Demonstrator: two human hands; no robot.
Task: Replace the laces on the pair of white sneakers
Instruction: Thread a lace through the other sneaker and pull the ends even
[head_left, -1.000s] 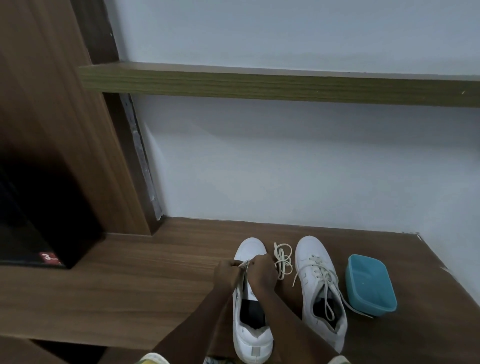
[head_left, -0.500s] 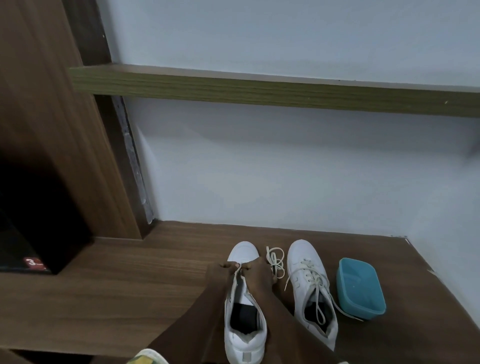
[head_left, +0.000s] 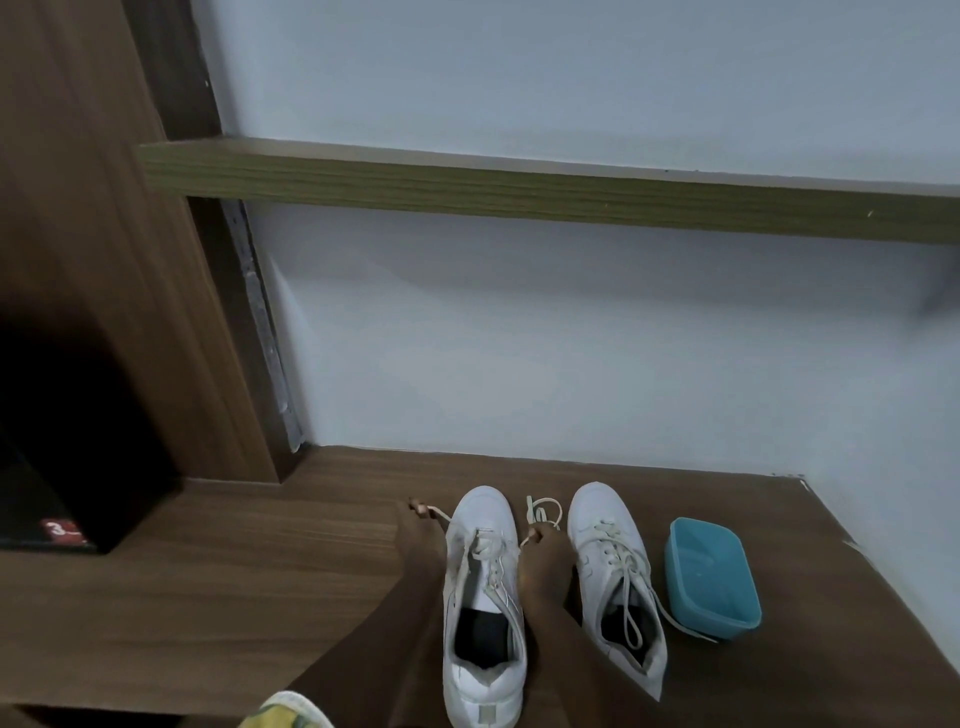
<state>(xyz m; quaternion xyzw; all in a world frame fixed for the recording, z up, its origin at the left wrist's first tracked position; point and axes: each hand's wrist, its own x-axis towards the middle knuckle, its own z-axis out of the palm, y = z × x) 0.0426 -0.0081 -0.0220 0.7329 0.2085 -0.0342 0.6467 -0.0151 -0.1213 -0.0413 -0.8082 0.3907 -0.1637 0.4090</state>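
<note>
L grip (head_left: 417, 526), R grip (head_left: 541, 552), pinching lace (head_left: 487, 552) ends

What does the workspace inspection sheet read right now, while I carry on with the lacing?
Surface: brown wooden top, flat.
Job's things: sneaker between the hands, its lace crossed over the front eyelets; other sneaker laced, ends loose; spare lace bundled between the two toes.
Clutter: blue tub beside the other sneaker; yellow-green item at the bottom edge, cut off.
Hands: left hand and right hand each pinch one end of the lace, held out to either side.
Cables: nothing seen.
Surroundings: white wall, shelf, wooden panel, dark box with a red label.
</note>
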